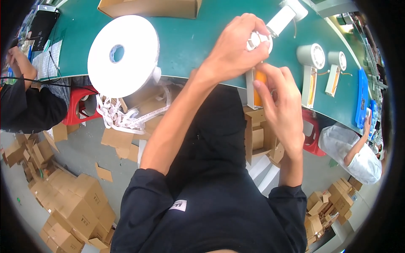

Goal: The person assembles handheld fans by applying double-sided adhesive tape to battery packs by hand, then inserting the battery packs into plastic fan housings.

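A white handheld fan body (249, 90) with a round head and an open handle is at the table's edge in front of me. An orange cylindrical cell (259, 95) shows inside its handle. My left hand (240, 48) is closed around the round head, thumb and fingers over its face. My right hand (282, 99) is at the handle, with bent index finger and thumb against it just below the head; its other fingers are curled. Whether those fingertips also hold a thin wire cannot be made out.
Similar white fan bodies (309, 80) lie to the right on the green table (181, 46), another (282, 21) beyond my hands. A large white reel (133, 69) stands left, a cardboard box (149, 8) behind. Co-workers sit at both sides. Cartons (78, 202) and tangled tape (120, 118) lie below.
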`<state>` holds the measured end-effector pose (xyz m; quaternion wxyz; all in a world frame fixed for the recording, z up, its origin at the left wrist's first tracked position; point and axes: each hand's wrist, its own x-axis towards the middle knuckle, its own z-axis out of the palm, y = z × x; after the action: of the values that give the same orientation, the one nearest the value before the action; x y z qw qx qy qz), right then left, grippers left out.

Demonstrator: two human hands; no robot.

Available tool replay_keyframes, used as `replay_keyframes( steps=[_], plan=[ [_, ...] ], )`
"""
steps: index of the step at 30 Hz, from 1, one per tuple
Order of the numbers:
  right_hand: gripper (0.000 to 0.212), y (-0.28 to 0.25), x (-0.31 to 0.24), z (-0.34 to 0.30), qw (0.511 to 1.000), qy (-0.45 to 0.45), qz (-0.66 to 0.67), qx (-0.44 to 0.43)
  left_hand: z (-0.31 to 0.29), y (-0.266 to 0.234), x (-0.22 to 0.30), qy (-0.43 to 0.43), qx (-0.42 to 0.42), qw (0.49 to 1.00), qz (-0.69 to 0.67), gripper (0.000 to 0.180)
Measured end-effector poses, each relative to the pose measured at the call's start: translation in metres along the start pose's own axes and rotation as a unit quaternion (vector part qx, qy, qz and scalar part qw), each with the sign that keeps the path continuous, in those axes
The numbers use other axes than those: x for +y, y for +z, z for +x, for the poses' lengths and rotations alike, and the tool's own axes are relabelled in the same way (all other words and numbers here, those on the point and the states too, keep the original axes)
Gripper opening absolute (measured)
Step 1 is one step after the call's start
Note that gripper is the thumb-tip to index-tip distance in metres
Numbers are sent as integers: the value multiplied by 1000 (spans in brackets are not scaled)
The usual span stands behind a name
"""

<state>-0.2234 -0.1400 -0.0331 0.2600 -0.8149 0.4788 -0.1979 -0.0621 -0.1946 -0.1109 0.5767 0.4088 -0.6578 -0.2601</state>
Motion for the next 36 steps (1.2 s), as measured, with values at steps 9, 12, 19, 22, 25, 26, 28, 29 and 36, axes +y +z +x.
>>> replay_keyframes(
  steps=[9, 12, 19, 22, 25, 26, 28, 29, 36],
  plan=[
    [26, -1, 3, -7, 997, -21, 47, 57, 1, 0, 0, 9, -3, 1000, 12, 22],
    [26, -1, 4, -3, 998, 3, 53, 37, 0, 0, 0, 5, -7, 1000, 10, 22],
    [24, -2, 4, -5, 999, -12, 29, 42, 0, 1, 1, 0, -6, 1000, -4, 22],
    [25, -1, 2, -8, 998, -16, 31, 45, 0, 1, 1, 1, -8, 1000, -6, 22],
    [27, -3, -2, -14, 998, -34, 38, 48, 0, 0, 0, 8, -13, 1000, -5, 21],
    [28, -3, -3, -15, 996, -47, 46, 52, 0, 0, -1, 13, -14, 1000, -5, 21],
    [28, -3, 0, -12, 996, -40, 53, 53, 0, 0, -1, 11, -12, 1000, -4, 21],
    [29, -2, 1, -10, 996, -35, 59, 55, 0, -1, -1, 11, -10, 1000, -4, 21],
    [31, -5, 3, -1, 994, -20, 85, 70, 1, 0, 2, 3, -14, 1000, -9, 19]
  ],
)
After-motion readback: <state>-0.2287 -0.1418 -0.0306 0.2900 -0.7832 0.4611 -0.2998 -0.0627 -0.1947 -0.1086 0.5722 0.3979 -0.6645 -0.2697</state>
